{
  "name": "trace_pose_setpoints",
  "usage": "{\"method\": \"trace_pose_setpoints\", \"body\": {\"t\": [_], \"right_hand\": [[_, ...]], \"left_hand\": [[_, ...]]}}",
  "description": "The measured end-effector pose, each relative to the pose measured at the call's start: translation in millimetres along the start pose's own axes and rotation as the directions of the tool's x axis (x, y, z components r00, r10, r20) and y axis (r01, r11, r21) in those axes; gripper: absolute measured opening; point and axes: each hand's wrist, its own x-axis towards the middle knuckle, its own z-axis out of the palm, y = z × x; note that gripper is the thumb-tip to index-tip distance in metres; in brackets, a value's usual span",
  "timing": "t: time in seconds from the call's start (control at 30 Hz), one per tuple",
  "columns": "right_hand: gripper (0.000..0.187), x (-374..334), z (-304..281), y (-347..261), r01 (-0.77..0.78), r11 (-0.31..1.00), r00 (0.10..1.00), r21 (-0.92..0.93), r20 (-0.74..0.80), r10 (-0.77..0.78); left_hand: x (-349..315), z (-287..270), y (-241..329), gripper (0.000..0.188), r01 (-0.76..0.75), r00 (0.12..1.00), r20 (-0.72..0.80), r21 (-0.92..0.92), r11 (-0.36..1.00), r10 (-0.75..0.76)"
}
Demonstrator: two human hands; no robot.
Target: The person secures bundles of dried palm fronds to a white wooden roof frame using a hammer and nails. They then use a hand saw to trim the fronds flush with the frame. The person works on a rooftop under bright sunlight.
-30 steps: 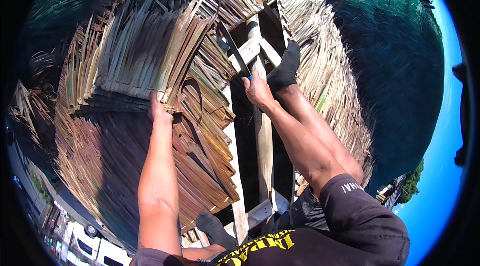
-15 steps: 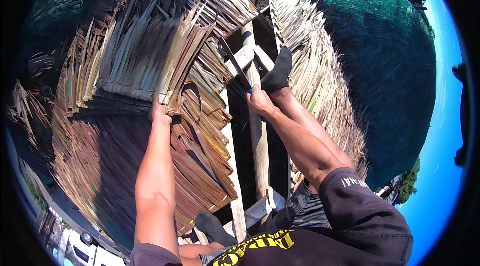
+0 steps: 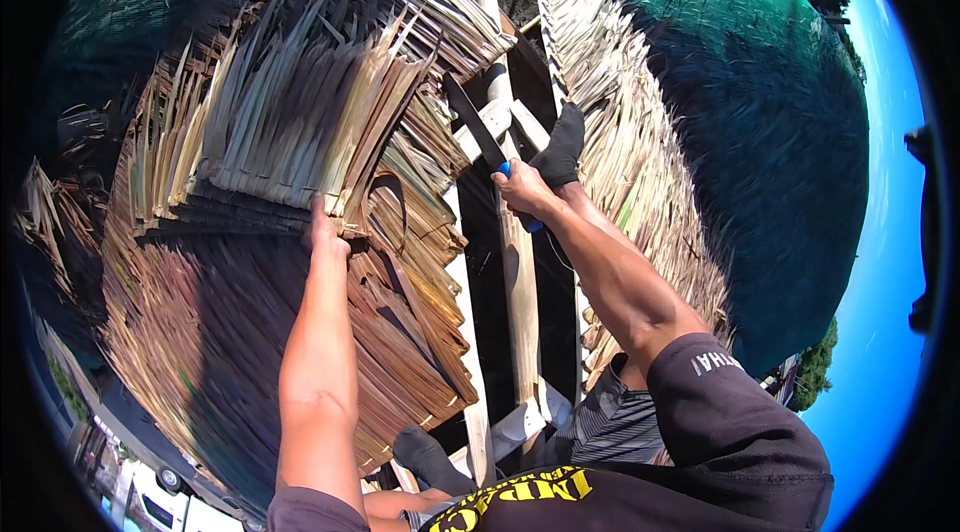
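My left hand [image 3: 326, 230] grips the near edge of a stack of dried palm-leaf thatch panels [image 3: 275, 147], its thumb on top and the other fingers hidden beneath. The stack lies on the sloping thatched roof [image 3: 250, 302] to the left. My right hand [image 3: 524, 188] is closed round the blue handle of a machete [image 3: 474, 122]. The long dark blade points up and left over the wooden frame, its tip near the right side of the stack. It looks apart from the panels.
A round roof pole [image 3: 518, 302] and pale battens [image 3: 478, 432] run along an open gap with dark space below. My socked feet [image 3: 562, 147] rest on either side. Thatch [image 3: 630, 122] covers the right slope, beside green netting [image 3: 730, 2]. A white vehicle [image 3: 165, 507] stands far below.
The machete's blade has turned and shows more of its flat side. My right hand has shifted slightly. My left hand keeps its hold on the thatch stack.
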Motion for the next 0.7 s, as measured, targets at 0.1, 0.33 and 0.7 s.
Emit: {"method": "trace_pose_setpoints", "body": {"t": [0.1,0.33,0.7], "right_hand": [[0.040,11.6,31.0,37.6,0.160,0.987,0.957,-0.006,-0.246,-0.157],[0.021,127.2,1.3,-30.3,0.249,0.528,0.968,0.812,-0.219,-0.120],[0.027,191.2,-81.4,-140.2,0.461,0.887,0.419,-0.015,-0.878,-0.232]], "left_hand": [[-10.0,2.9,0.9,0.070,-0.064,0.996,-0.056,-0.006,0.998,0.064],[-26.1,6.0,1.1,0.068,-0.049,0.999,0.005,0.014,0.999,0.049],[-33.2,8.7,-7.2,0.064,-0.199,0.977,-0.062,0.051,0.979,0.202]]}}
